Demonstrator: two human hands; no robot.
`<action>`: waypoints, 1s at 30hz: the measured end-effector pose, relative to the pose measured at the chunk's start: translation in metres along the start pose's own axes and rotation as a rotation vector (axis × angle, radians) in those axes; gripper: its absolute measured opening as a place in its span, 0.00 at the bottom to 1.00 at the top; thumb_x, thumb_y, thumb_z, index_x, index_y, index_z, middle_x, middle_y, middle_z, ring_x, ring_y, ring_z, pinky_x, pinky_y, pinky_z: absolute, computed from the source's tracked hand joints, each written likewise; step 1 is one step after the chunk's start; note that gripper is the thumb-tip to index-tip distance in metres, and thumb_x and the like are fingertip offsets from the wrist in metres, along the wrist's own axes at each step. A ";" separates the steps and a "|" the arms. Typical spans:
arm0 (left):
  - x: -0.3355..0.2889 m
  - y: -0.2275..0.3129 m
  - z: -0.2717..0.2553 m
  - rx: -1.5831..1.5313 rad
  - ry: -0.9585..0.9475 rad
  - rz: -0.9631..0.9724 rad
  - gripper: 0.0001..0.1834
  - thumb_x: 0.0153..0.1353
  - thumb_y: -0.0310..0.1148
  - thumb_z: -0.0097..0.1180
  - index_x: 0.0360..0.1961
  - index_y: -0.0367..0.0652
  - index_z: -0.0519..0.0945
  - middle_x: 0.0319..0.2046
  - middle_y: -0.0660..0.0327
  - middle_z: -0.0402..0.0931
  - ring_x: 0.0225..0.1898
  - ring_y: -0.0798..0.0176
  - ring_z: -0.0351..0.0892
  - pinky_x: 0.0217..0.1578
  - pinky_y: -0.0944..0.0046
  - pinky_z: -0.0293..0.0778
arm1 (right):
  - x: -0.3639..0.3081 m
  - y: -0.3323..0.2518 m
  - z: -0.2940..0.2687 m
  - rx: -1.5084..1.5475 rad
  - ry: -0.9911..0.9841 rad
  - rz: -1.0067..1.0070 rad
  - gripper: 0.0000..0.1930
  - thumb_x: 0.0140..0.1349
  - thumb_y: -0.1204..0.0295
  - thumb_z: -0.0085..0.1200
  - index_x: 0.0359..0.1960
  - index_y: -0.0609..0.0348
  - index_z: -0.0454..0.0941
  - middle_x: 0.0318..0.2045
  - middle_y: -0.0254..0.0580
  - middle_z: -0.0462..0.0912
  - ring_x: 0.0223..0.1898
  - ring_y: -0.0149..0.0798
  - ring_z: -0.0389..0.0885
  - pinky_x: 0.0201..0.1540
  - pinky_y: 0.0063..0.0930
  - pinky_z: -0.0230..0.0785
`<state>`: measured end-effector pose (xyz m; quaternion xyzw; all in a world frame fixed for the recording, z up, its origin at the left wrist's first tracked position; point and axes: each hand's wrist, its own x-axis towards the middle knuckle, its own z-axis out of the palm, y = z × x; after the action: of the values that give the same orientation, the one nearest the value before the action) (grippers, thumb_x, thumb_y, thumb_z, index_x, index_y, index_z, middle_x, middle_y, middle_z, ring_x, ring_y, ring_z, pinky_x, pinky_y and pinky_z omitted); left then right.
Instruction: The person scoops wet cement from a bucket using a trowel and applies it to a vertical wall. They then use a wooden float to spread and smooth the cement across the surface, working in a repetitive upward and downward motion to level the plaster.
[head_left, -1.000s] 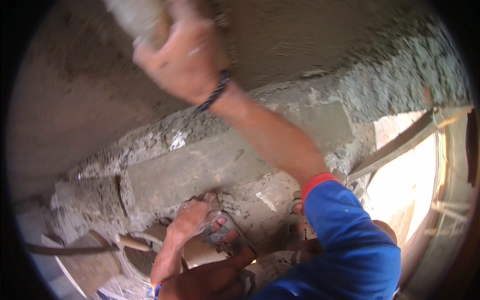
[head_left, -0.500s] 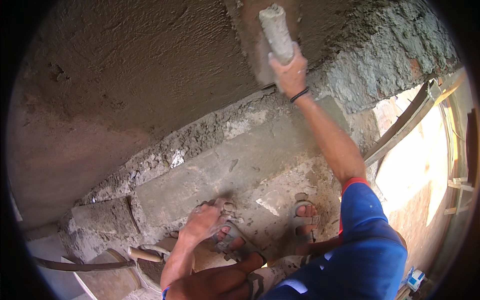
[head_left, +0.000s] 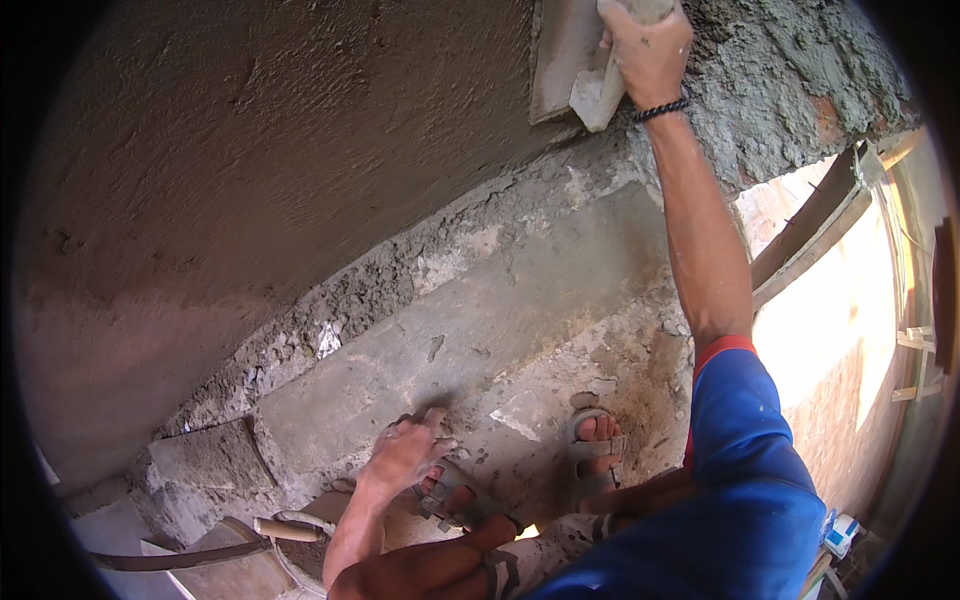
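Observation:
At the upper right of the view, my right hand point(head_left: 648, 50) is closed round the mortar-caked handle of a plastering float point(head_left: 565, 62). Its flat board lies against the wet, dark plastered wall point(head_left: 300, 130), close to the lower edge of the plaster. Part of the float is cut off by the top of the picture. Low and near my knee, my left hand point(head_left: 408, 455) hangs with loosely bent, dusty fingers apart, holding nothing. It is above the left sandalled foot, near a flat grey board point(head_left: 450, 330) along the wall's base.
Rough grey mortar point(head_left: 800, 90) covers the wall at the right. A curved-looking beam point(head_left: 815, 235) juts out beside a sunlit surface. At the lower left lies a wooden-handled tool point(head_left: 287, 530). Crumbled mortar point(head_left: 365, 290) lines the wall's foot.
My right hand has moved up and to the right with the float, which is now tilted so its board shows side-on. My left hand has barely moved.

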<state>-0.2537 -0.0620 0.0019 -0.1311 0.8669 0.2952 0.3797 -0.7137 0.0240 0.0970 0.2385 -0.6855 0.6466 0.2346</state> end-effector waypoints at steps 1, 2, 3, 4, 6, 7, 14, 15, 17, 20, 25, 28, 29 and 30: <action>0.001 0.001 0.000 -0.004 -0.003 0.002 0.29 0.67 0.48 0.52 0.62 0.42 0.65 0.27 0.43 0.79 0.42 0.36 0.77 0.47 0.41 0.71 | -0.009 0.028 -0.005 0.013 -0.036 0.067 0.18 0.53 0.70 0.65 0.42 0.68 0.76 0.26 0.42 0.82 0.23 0.32 0.80 0.27 0.28 0.73; 0.002 0.003 -0.001 -0.010 -0.004 0.005 0.29 0.67 0.47 0.52 0.62 0.42 0.65 0.27 0.43 0.79 0.41 0.35 0.77 0.47 0.41 0.71 | -0.019 0.053 -0.010 0.027 -0.072 0.134 0.19 0.52 0.69 0.66 0.42 0.66 0.75 0.27 0.42 0.82 0.25 0.33 0.82 0.30 0.28 0.75; 0.002 0.003 -0.002 -0.016 -0.002 0.004 0.28 0.67 0.46 0.52 0.62 0.42 0.65 0.27 0.44 0.79 0.41 0.35 0.77 0.47 0.41 0.71 | -0.033 0.074 -0.012 0.036 -0.059 0.190 0.18 0.52 0.70 0.66 0.42 0.67 0.75 0.26 0.41 0.82 0.24 0.32 0.81 0.28 0.28 0.74; 0.001 0.003 -0.003 -0.027 -0.003 -0.002 0.28 0.67 0.46 0.53 0.62 0.42 0.65 0.28 0.43 0.79 0.40 0.35 0.77 0.47 0.41 0.71 | -0.047 0.093 -0.013 0.047 -0.045 0.246 0.18 0.52 0.71 0.65 0.42 0.67 0.75 0.26 0.39 0.81 0.23 0.31 0.80 0.27 0.27 0.73; -0.001 0.005 -0.008 -0.049 -0.007 -0.004 0.28 0.67 0.45 0.53 0.62 0.42 0.65 0.29 0.42 0.79 0.39 0.34 0.77 0.48 0.42 0.71 | -0.066 0.123 -0.016 0.057 -0.020 0.307 0.15 0.53 0.72 0.65 0.39 0.66 0.75 0.25 0.37 0.80 0.21 0.30 0.79 0.25 0.26 0.72; -0.002 0.006 -0.011 -0.052 -0.003 -0.029 0.28 0.66 0.45 0.53 0.62 0.42 0.65 0.29 0.42 0.79 0.40 0.34 0.77 0.48 0.42 0.71 | -0.073 0.127 -0.016 0.059 -0.011 0.312 0.13 0.54 0.73 0.64 0.36 0.66 0.75 0.25 0.37 0.80 0.20 0.30 0.78 0.24 0.26 0.71; -0.013 0.008 -0.022 -0.022 -0.012 -0.095 0.28 0.66 0.45 0.53 0.63 0.43 0.65 0.33 0.40 0.79 0.44 0.34 0.77 0.49 0.41 0.71 | -0.076 0.089 0.013 0.326 -0.070 0.337 0.14 0.53 0.75 0.65 0.37 0.68 0.75 0.28 0.38 0.81 0.22 0.31 0.79 0.24 0.26 0.73; -0.014 0.009 -0.021 -0.019 -0.018 -0.109 0.28 0.66 0.45 0.53 0.63 0.43 0.65 0.33 0.40 0.79 0.44 0.34 0.77 0.49 0.41 0.71 | -0.076 0.062 0.024 0.335 -0.095 0.325 0.15 0.53 0.75 0.66 0.38 0.68 0.75 0.28 0.39 0.81 0.23 0.31 0.79 0.24 0.26 0.74; -0.011 0.005 -0.016 -0.015 -0.006 -0.069 0.28 0.66 0.45 0.53 0.63 0.44 0.65 0.33 0.40 0.79 0.45 0.35 0.77 0.49 0.41 0.71 | -0.071 0.013 0.032 0.276 -0.149 0.307 0.22 0.50 0.69 0.66 0.44 0.69 0.75 0.32 0.43 0.82 0.25 0.32 0.80 0.28 0.26 0.76; -0.006 0.007 -0.016 -0.033 -0.013 -0.080 0.29 0.67 0.46 0.53 0.63 0.43 0.65 0.32 0.40 0.79 0.45 0.35 0.76 0.49 0.42 0.71 | -0.045 -0.031 0.043 0.358 -0.236 0.113 0.13 0.53 0.73 0.66 0.34 0.66 0.76 0.21 0.37 0.80 0.19 0.28 0.78 0.24 0.24 0.73; 0.005 0.004 -0.010 -0.059 -0.059 -0.068 0.29 0.67 0.46 0.52 0.64 0.43 0.64 0.33 0.42 0.79 0.47 0.36 0.76 0.51 0.43 0.71 | -0.003 -0.115 0.040 0.231 -0.100 0.063 0.11 0.55 0.72 0.60 0.35 0.69 0.75 0.19 0.37 0.77 0.17 0.29 0.75 0.19 0.25 0.68; 0.010 0.012 -0.019 -0.088 -0.092 -0.059 0.29 0.67 0.46 0.52 0.64 0.44 0.64 0.34 0.42 0.80 0.47 0.36 0.76 0.52 0.43 0.70 | -0.010 -0.094 0.039 0.217 -0.069 0.062 0.10 0.56 0.72 0.60 0.33 0.66 0.74 0.19 0.34 0.76 0.16 0.27 0.74 0.18 0.22 0.66; 0.010 0.015 -0.024 -0.099 -0.104 -0.061 0.29 0.67 0.47 0.52 0.64 0.44 0.64 0.35 0.42 0.80 0.47 0.37 0.76 0.52 0.42 0.70 | -0.021 -0.081 0.040 0.185 -0.055 0.095 0.10 0.57 0.72 0.60 0.33 0.66 0.74 0.19 0.34 0.76 0.16 0.26 0.74 0.18 0.21 0.66; 0.009 0.014 -0.025 -0.112 -0.116 -0.064 0.29 0.67 0.47 0.51 0.64 0.44 0.64 0.35 0.42 0.80 0.48 0.37 0.76 0.52 0.42 0.70 | -0.034 -0.064 0.040 0.153 -0.042 0.127 0.10 0.57 0.72 0.60 0.33 0.65 0.74 0.20 0.34 0.76 0.16 0.26 0.74 0.18 0.21 0.66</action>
<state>-0.2808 -0.0664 0.0150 -0.1625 0.8209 0.3379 0.4308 -0.6472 -0.0182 0.1231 0.2252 -0.6526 0.7056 0.1597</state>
